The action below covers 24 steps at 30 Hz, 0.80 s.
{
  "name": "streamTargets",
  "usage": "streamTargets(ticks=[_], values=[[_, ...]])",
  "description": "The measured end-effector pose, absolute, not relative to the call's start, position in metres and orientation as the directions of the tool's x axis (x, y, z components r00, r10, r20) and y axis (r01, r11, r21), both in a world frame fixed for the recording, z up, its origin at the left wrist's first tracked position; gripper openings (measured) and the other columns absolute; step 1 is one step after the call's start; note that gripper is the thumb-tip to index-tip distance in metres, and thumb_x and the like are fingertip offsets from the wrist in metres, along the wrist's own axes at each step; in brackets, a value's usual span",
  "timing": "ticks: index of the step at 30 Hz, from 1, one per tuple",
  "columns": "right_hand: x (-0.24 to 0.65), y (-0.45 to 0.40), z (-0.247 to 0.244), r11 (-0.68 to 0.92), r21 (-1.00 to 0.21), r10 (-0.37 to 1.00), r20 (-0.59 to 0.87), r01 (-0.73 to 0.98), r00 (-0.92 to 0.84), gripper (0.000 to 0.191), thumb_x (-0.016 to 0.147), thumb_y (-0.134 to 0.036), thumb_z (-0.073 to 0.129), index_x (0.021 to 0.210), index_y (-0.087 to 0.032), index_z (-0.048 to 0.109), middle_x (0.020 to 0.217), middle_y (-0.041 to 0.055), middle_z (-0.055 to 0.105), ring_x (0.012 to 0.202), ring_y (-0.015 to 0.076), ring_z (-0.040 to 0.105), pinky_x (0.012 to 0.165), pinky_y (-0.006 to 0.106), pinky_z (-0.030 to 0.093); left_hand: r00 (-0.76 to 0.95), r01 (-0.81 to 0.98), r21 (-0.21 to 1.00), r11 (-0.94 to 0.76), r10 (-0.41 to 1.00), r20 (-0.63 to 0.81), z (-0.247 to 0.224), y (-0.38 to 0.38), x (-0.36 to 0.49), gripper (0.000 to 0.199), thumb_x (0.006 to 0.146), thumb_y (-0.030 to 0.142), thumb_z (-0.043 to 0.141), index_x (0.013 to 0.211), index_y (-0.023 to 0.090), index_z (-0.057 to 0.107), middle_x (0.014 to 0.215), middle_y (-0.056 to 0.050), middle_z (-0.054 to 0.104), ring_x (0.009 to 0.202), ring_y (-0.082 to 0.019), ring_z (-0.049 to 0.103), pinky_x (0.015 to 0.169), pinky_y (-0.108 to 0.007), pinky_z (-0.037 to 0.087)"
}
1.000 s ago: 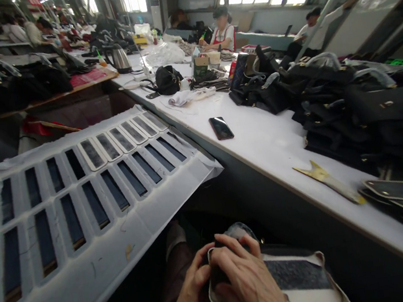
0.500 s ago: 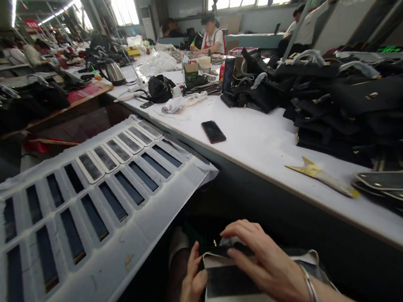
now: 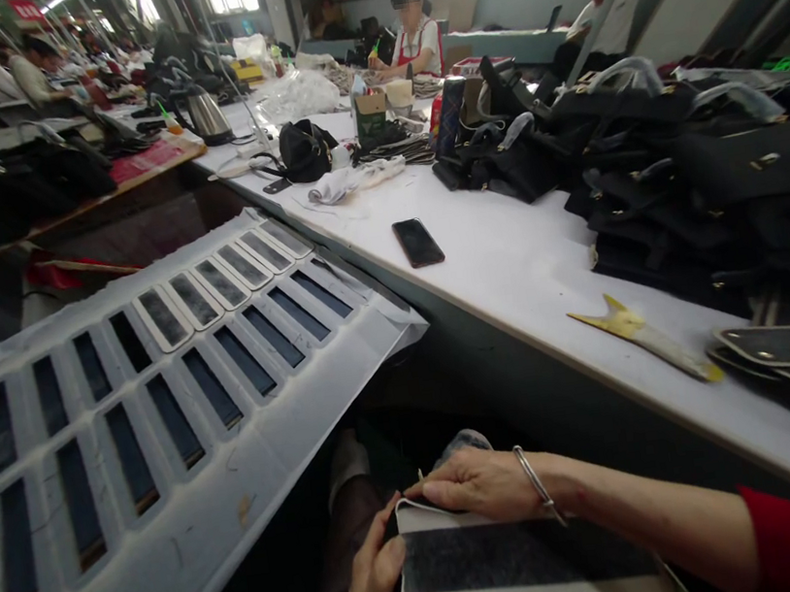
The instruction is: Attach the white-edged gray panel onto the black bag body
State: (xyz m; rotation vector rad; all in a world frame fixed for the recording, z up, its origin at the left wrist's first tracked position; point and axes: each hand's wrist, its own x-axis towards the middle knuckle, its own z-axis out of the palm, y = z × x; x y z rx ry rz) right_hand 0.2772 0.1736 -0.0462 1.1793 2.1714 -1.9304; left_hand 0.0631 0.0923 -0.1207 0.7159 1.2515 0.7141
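Note:
A flat panel [image 3: 505, 555] with pale edges and a dark middle strip lies over my lap, on top of a dark bag piece. My left hand [image 3: 372, 578] pinches its left edge, thumb on top and fingers behind. Across its upper edge rests my right hand [image 3: 476, 482], fingers pressed down on the upper left corner, a silver bangle at the wrist. Black material shows behind that corner, mostly hidden by my fingers.
On my left stands a white-covered rack [image 3: 244, 474] with dark slots and several pale-rimmed panels. The white table [image 3: 497, 291] holds a phone [image 3: 418, 242], a yellow-ended tool [image 3: 643, 339] and black bags [image 3: 740, 189]. A person [image 3: 414, 43] sits beyond.
My right hand has moved from over the panel's middle up to its upper edge, fingers now pressed down. More of the dark strip shows, and a red sleeve has come into view.

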Motion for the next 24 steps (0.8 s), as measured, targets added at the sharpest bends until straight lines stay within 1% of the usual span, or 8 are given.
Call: streamTargets(ticks=[4, 9, 13, 15, 17, 19, 21, 24], values=[[0.278, 0.175, -0.046, -0.04, -0.868, 0.498, -0.446, 0.495, -0.743, 0.049, 0.101, -0.048, 0.034, 0.134, -0.023, 0.06, 0.124, 0.0079, 0.069, 0.11, 0.0253, 0.065, 0.095, 0.032, 0.048, 0.204, -0.044, 0.805, 0.592, 0.794, -0.573, -0.12, 0.09, 0.061, 0.058, 0.077, 0.062, 0.062, 0.113, 0.017, 0.07, 0.102, -0.011, 0.073, 0.107, -0.035, 0.063, 0.097, -0.04, 0.046], [0.268, 0.172, -0.039, -0.001, -0.829, 0.514, -0.481, 0.559, -0.711, 0.044, 0.101, -0.041, 0.035, 0.137, -0.028, 0.057, 0.12, 0.0072, 0.071, 0.109, 0.025, 0.067, 0.093, 0.033, 0.049, 0.219, -0.103, 0.828, 0.551, 0.824, -0.522, -0.109, 0.089, 0.064, 0.055, 0.082, 0.058, 0.058, 0.118, 0.017, 0.068, 0.119, -0.011, 0.068, 0.118, -0.036, 0.056, 0.096, -0.037, 0.046], [0.267, 0.173, -0.038, 0.022, -0.799, 0.518, -0.505, 0.601, -0.69, 0.048, 0.101, -0.043, 0.034, 0.14, -0.025, 0.053, 0.125, 0.009, 0.068, 0.113, 0.0267, 0.064, 0.097, 0.035, 0.048, 0.296, -0.145, 0.832, 0.536, 0.825, -0.481, -0.1, 0.093, 0.067, 0.055, 0.085, 0.057, 0.055, 0.124, 0.019, 0.064, 0.126, -0.011, 0.065, 0.12, -0.035, 0.054, 0.091, -0.036, 0.047], [0.273, 0.176, -0.041, -0.034, -0.846, 0.467, -0.484, 0.531, -0.74, 0.051, 0.101, -0.046, 0.034, 0.144, -0.023, 0.049, 0.134, 0.0083, 0.063, 0.122, 0.0251, 0.059, 0.104, 0.034, 0.043, 0.281, -0.154, 0.823, 0.547, 0.822, -0.494, -0.099, 0.094, 0.067, 0.056, 0.083, 0.056, 0.057, 0.124, 0.02, 0.064, 0.128, -0.011, 0.064, 0.125, -0.035, 0.051, 0.1, -0.04, 0.043], [0.283, 0.179, -0.042, -0.091, -0.891, 0.398, -0.442, 0.444, -0.804, 0.055, 0.1, -0.049, 0.036, 0.147, -0.022, 0.043, 0.143, 0.0067, 0.054, 0.13, 0.0231, 0.052, 0.11, 0.031, 0.037, 0.21, -0.151, 0.83, 0.536, 0.838, -0.503, -0.102, 0.095, 0.067, 0.053, 0.078, 0.054, 0.063, 0.118, 0.02, 0.067, 0.133, -0.01, 0.062, 0.131, -0.036, 0.047, 0.111, -0.044, 0.033], [0.295, 0.181, -0.042, -0.112, -0.897, 0.366, -0.437, 0.427, -0.822, 0.06, 0.099, -0.052, 0.04, 0.15, -0.021, 0.038, 0.148, 0.0061, 0.049, 0.134, 0.0233, 0.047, 0.112, 0.031, 0.034, 0.148, -0.153, 0.839, 0.523, 0.851, -0.503, -0.104, 0.094, 0.068, 0.05, 0.074, 0.052, 0.067, 0.113, 0.021, 0.07, 0.137, -0.009, 0.06, 0.133, -0.037, 0.045, 0.114, -0.046, 0.03], [0.304, 0.179, -0.04, -0.112, -0.878, 0.37, -0.472, 0.465, -0.8, 0.063, 0.097, -0.055, 0.042, 0.15, -0.021, 0.036, 0.147, 0.0064, 0.05, 0.133, 0.0243, 0.048, 0.111, 0.032, 0.035, 0.148, -0.191, 0.816, 0.545, 0.838, -0.525, -0.105, 0.094, 0.069, 0.053, 0.073, 0.052, 0.067, 0.116, 0.022, 0.068, 0.135, -0.009, 0.061, 0.127, -0.038, 0.051, 0.109, -0.048, 0.037], [0.312, 0.175, -0.038, -0.061, -0.834, 0.407, -0.522, 0.548, -0.75, 0.063, 0.097, -0.055, 0.042, 0.15, -0.022, 0.037, 0.138, 0.0077, 0.059, 0.123, 0.0252, 0.057, 0.104, 0.033, 0.042, 0.175, -0.244, 0.772, 0.586, 0.81, -0.56, -0.101, 0.093, 0.072, 0.057, 0.073, 0.053, 0.068, 0.12, 0.021, 0.067, 0.124, -0.01, 0.068, 0.114, -0.037, 0.061, 0.099, -0.048, 0.047]])
